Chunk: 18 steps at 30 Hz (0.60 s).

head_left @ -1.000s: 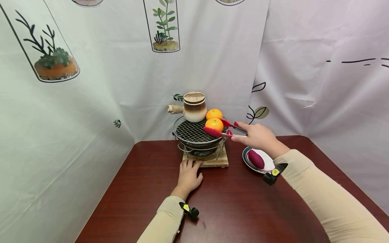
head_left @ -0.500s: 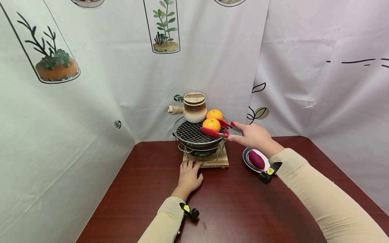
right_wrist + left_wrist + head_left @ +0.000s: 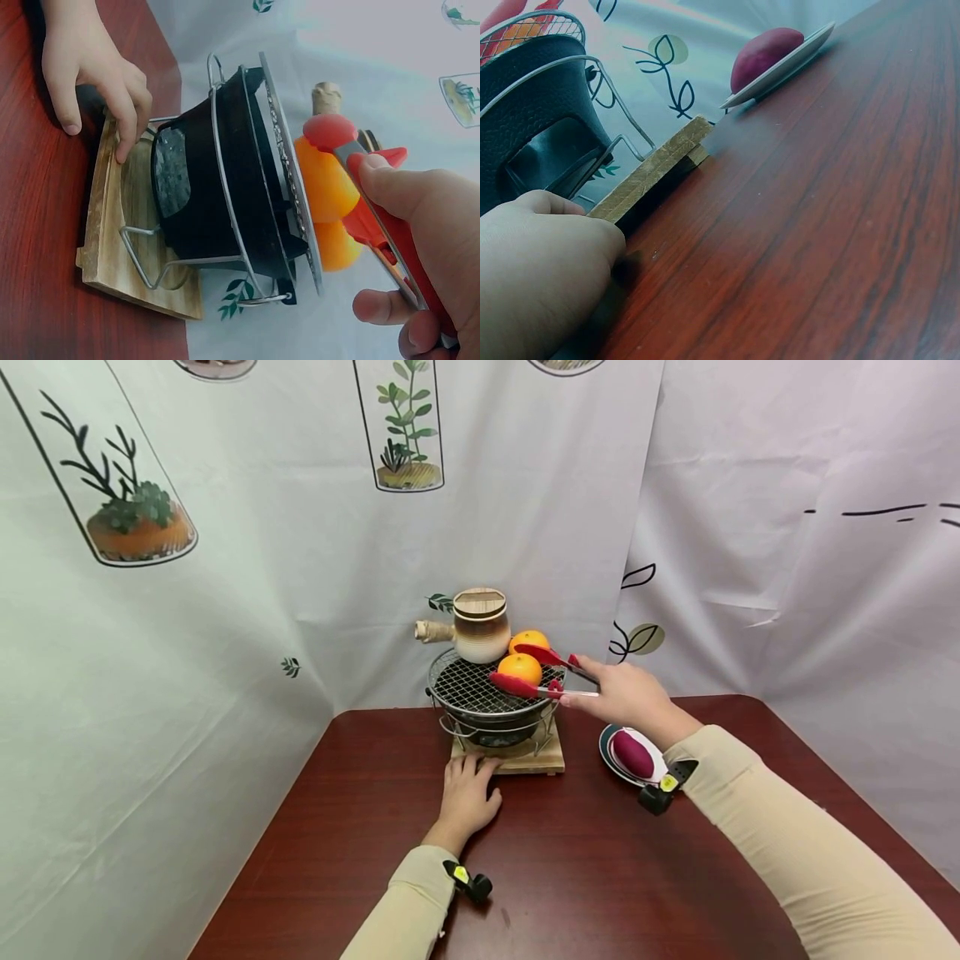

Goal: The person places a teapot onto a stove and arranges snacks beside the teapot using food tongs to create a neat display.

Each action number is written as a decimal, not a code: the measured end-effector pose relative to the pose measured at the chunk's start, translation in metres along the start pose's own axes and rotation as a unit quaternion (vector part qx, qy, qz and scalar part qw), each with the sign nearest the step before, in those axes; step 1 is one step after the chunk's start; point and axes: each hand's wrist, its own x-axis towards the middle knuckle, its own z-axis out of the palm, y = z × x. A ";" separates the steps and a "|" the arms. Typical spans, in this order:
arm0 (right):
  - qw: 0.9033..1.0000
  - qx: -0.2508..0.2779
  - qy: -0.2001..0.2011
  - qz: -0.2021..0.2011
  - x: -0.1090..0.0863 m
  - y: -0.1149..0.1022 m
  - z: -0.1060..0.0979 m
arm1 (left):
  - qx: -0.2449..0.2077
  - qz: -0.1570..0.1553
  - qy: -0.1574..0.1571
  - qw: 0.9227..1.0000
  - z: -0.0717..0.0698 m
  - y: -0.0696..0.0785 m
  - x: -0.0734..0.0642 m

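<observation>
In the head view my right hand (image 3: 632, 697) grips a pair of red-tipped tongs (image 3: 517, 685). Their tips stand apart around the front orange (image 3: 520, 668), which sits on the wire mesh of a round tabletop grill (image 3: 468, 689). One tip lies at the orange's near side; the other is raised over its far side. Behind it is a second orange (image 3: 529, 637), partly hidden by that tip. My left hand (image 3: 465, 797) rests with its fingers on the front edge of the wooden board (image 3: 534, 763) under the grill, thumb apart in the right wrist view (image 3: 97, 71).
A lidded pot (image 3: 482, 635) with a side handle stands at the back of the mesh, close to the oranges. Right of the grill, a plate (image 3: 611, 758) bears a purple sweet-potato-shaped thing (image 3: 632, 754). Patterned cloth hangs behind the red-brown table (image 3: 592, 877).
The front orange has shifted slightly left on the mesh, along with the tongs and right hand. The tongs' far tip has since lifted away from the orange. My left hand has stayed still.
</observation>
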 end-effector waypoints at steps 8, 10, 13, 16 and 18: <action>1.000 -0.003 0.008 -0.004 -0.002 -0.002 -0.004 | -0.003 -0.005 -0.004 1.000 -0.002 0.001 0.000; 1.000 -0.005 0.010 -0.005 -0.002 -0.002 -0.003 | -0.002 -0.004 -0.004 1.000 -0.002 0.001 0.000; 1.000 -0.007 0.014 -0.005 -0.001 -0.001 -0.002 | -0.001 -0.003 0.000 1.000 -0.001 0.000 0.000; 1.000 -0.008 0.018 -0.005 0.001 0.000 -0.001 | -0.002 0.001 0.006 1.000 0.000 0.000 0.000; 1.000 -0.009 0.019 -0.004 0.001 0.000 0.000 | -0.001 0.003 0.011 1.000 0.001 0.000 -0.001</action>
